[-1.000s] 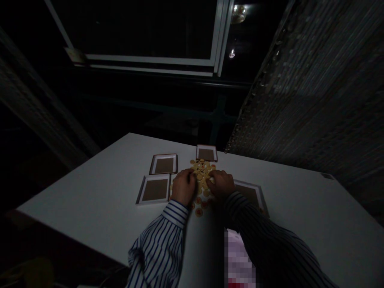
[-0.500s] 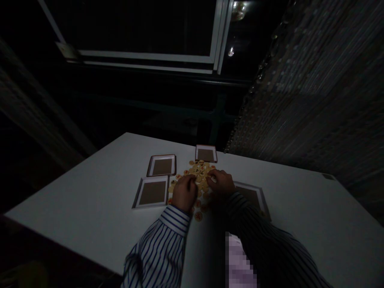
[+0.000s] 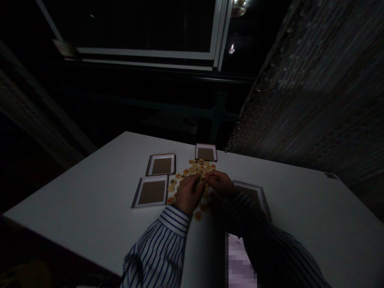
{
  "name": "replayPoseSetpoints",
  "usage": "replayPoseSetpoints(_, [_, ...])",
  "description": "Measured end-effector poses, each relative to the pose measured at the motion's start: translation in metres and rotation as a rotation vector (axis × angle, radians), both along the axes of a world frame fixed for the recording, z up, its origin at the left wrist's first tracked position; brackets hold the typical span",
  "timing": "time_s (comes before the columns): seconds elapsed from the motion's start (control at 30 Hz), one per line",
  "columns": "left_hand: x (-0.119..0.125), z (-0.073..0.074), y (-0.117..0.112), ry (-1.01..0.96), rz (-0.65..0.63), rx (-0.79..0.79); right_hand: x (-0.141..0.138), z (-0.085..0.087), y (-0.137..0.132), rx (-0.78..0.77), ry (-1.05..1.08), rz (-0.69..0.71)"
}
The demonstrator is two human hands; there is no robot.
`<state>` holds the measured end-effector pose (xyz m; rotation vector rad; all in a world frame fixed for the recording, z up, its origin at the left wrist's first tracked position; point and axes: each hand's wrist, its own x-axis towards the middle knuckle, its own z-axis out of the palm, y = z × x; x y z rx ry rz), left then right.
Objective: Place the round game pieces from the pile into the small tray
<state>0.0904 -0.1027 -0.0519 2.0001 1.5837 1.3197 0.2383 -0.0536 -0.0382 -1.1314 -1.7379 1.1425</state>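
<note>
A heap of small round yellow game pieces (image 3: 196,167) with red and dark marks lies in the middle of a white table (image 3: 90,208). My left hand (image 3: 188,194) rests on the near side of the heap, fingers curled down onto the pieces. My right hand (image 3: 220,184) meets it from the right, fingertips pinched together over the heap. What the fingers grip is too small and dim to see. Both arms wear striped sleeves.
Several shallow square trays with brown insides ring the heap: two at the left (image 3: 152,192) (image 3: 161,164), one behind (image 3: 206,152), one at the right (image 3: 253,194) partly under my right arm. A dark window frame and a woven blind stand beyond the table.
Both hands have drawn closer together over the heap, and my left hand has shifted slightly right. More loose pieces now show at the heap's left side.
</note>
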Motion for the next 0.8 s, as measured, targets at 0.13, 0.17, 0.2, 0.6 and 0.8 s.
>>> replayPoseSetpoints(0.13, [0.0009,0.0011,-0.0005,0.014,-0.006,0.034,-0.0002,0.0023,-0.0024,-0.035,0.007,0.013])
replayPoseSetpoints(0.17, [0.0011,0.0017,-0.0008,0.017,-0.01,0.039,-0.0003,0.0025,-0.0029,-0.039,0.009,0.02])
replayPoseSetpoints(0.2, [0.0011,0.0023,-0.001,0.02,-0.014,0.041,-0.0004,0.0026,-0.0035,-0.039,0.011,0.027])
replayPoseSetpoints(0.6, [0.0032,0.0006,0.0008,-0.263,-0.022,-0.108,0.0019,-0.0014,-0.0009,0.075,-0.04,-0.017])
replayPoseSetpoints(0.8, [0.0021,0.0,0.0036,-0.599,-0.115,-0.287,0.0041,-0.0026,-0.0033,0.249,-0.164,0.07])
